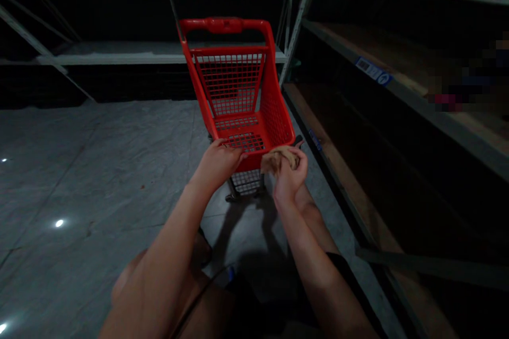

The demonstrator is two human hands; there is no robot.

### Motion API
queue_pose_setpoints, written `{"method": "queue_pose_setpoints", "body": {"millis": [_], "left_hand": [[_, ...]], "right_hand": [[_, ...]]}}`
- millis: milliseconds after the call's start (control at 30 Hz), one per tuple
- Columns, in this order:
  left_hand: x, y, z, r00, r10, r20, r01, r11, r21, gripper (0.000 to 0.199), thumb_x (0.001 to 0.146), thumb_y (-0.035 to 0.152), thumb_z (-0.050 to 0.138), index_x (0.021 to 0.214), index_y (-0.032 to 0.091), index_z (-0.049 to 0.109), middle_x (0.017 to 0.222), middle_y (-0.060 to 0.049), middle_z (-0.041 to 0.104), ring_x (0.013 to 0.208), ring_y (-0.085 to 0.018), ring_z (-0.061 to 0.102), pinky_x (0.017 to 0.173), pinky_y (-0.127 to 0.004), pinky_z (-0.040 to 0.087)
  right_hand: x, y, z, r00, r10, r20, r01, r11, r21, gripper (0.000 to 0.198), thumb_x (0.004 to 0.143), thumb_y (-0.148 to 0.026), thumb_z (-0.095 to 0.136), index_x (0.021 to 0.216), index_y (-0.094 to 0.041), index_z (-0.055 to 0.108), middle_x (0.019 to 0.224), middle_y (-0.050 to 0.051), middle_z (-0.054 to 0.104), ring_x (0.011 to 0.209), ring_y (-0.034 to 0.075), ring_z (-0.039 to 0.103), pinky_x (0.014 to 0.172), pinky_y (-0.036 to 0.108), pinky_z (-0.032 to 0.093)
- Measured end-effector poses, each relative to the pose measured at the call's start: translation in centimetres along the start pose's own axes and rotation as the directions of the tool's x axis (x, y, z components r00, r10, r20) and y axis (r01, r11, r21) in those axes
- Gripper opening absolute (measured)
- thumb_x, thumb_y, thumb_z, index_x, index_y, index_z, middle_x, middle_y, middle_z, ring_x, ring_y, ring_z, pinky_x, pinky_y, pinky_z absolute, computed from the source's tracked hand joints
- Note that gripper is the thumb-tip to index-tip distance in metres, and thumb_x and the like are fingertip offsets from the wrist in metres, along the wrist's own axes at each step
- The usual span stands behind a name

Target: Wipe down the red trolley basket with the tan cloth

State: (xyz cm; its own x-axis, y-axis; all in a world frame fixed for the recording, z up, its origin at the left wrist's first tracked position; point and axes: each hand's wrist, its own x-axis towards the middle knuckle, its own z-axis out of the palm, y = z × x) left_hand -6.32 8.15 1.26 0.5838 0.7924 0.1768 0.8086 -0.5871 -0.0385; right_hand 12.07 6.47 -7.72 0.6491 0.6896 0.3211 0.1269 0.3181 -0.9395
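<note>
A red plastic shopping cart (pixel 226 52) stands in front of me, its basket bare inside and its handle at the far end. My left hand (pixel 223 160) is closed over the near rim, on the left side. At the right part of that rim, my right hand (pixel 292 167) grips a crumpled tan cloth (pixel 274 160), which lies against the red edge. Some of the cloth is hidden by my fingers. Below the basket, part of the cart's grey lower frame and a caster show.
Wooden shelves (pixel 401 85) with blue-and-white labels run along the right, close to the cart. Behind the cart stands a white metal rack (pixel 119 59). Grey tiled floor (pixel 119 169) stretches to the left. My legs and a dark cord are at the bottom.
</note>
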Motion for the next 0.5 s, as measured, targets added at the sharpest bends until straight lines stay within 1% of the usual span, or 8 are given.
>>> {"method": "queue_pose_setpoints", "body": {"millis": [67, 100, 133, 200, 267, 333, 400, 500], "left_hand": [[-0.1, 0.0, 0.1, 1.000, -0.014, -0.024, 0.013, 1.000, -0.014, 0.033, 0.104, 0.031, 0.046, 0.100, 0.014, 0.074, 0.093, -0.012, 0.080, 0.092, -0.025, 0.075, 0.110, -0.046, 0.043], [-0.1, 0.0, 0.1, 0.999, -0.022, -0.040, 0.022, 1.000, -0.018, 0.032, 0.103, 0.031, 0.047, 0.100, 0.014, 0.075, 0.093, -0.012, 0.079, 0.094, -0.025, 0.074, 0.114, -0.047, 0.040], [-0.1, -0.1, 0.1, 0.998, -0.028, -0.058, 0.027, 0.999, -0.021, 0.031, 0.103, 0.031, 0.049, 0.099, 0.015, 0.075, 0.094, -0.012, 0.079, 0.096, -0.025, 0.073, 0.117, -0.048, 0.036], [-0.1, -0.6, 0.0, 0.996, -0.029, -0.086, 0.026, 0.999, -0.032, 0.029, 0.101, 0.033, 0.052, 0.097, 0.016, 0.076, 0.096, -0.011, 0.078, 0.102, -0.024, 0.071, 0.122, -0.049, 0.029], [-0.1, -1.6, -0.1, 0.997, -0.011, -0.079, 0.005, 0.997, -0.072, 0.028, 0.101, 0.035, 0.055, 0.099, 0.018, 0.076, 0.098, -0.009, 0.078, 0.106, -0.023, 0.069, 0.122, -0.047, 0.030], [-0.2, -2.6, -0.1, 0.999, 0.018, -0.051, -0.025, 0.991, -0.134, 0.027, 0.100, 0.038, 0.057, 0.098, 0.019, 0.076, 0.099, -0.006, 0.078, 0.105, -0.021, 0.069, 0.118, -0.043, 0.035], [-0.4, -3.5, 0.0, 0.998, 0.044, -0.034, -0.049, 0.982, -0.181, 0.026, 0.099, 0.038, 0.059, 0.096, 0.019, 0.076, 0.098, -0.005, 0.078, 0.104, -0.020, 0.069, 0.112, -0.039, 0.039], [-0.4, -3.9, 0.3, 0.997, 0.047, -0.054, -0.056, 0.982, -0.182, 0.025, 0.098, 0.037, 0.062, 0.092, 0.018, 0.077, 0.097, -0.006, 0.079, 0.106, -0.021, 0.068, 0.107, -0.036, 0.041]], "right_hand": [[1.4, -1.7, 0.3, 0.991, -0.133, 0.011, 0.133, 0.990, -0.042, 0.019, 0.081, -0.022, 0.057, 0.100, -0.023, 0.058, 0.112, 0.004, 0.059, 0.112, 0.018, 0.059, 0.109, 0.042, 0.045], [1.4, -1.6, 0.3, 0.986, -0.161, 0.034, 0.164, 0.983, -0.077, 0.017, 0.079, -0.021, 0.057, 0.096, -0.023, 0.058, 0.114, 0.005, 0.057, 0.116, 0.019, 0.057, 0.112, 0.043, 0.043], [1.1, -1.0, 0.3, 0.988, -0.145, 0.061, 0.151, 0.982, -0.117, 0.016, 0.076, -0.020, 0.058, 0.092, -0.022, 0.058, 0.116, 0.005, 0.056, 0.119, 0.020, 0.055, 0.114, 0.043, 0.041], [-0.5, 1.6, 0.1, 0.994, -0.014, 0.108, 0.035, 0.980, -0.195, 0.014, 0.070, -0.021, 0.061, 0.084, -0.021, 0.057, 0.116, 0.007, 0.054, 0.117, 0.021, 0.054, 0.112, 0.041, 0.042], [-2.4, 4.5, -0.2, 0.976, 0.153, 0.155, -0.111, 0.961, -0.254, 0.014, 0.067, -0.023, 0.062, 0.079, -0.021, 0.055, 0.105, 0.006, 0.057, 0.103, 0.020, 0.057, 0.100, 0.038, 0.050], [-3.6, 6.3, -0.5, 0.949, 0.245, 0.200, -0.184, 0.941, -0.283, 0.015, 0.067, -0.027, 0.060, 0.079, -0.020, 0.054, 0.088, 0.001, 0.058, 0.085, 0.017, 0.057, 0.084, 0.035, 0.054], [-3.4, 6.2, -0.6, 0.945, 0.254, 0.204, -0.194, 0.942, -0.274, 0.019, 0.071, -0.031, 0.058, 0.086, -0.019, 0.055, 0.081, -0.001, 0.058, 0.077, 0.016, 0.056, 0.078, 0.032, 0.053], [-1.3, 3.0, -0.1, 0.981, 0.147, 0.128, -0.124, 0.978, -0.169, 0.026, 0.078, -0.034, 0.059, 0.099, -0.019, 0.059, 0.095, 0.002, 0.063, 0.088, 0.016, 0.060, 0.088, 0.033, 0.053]]}}
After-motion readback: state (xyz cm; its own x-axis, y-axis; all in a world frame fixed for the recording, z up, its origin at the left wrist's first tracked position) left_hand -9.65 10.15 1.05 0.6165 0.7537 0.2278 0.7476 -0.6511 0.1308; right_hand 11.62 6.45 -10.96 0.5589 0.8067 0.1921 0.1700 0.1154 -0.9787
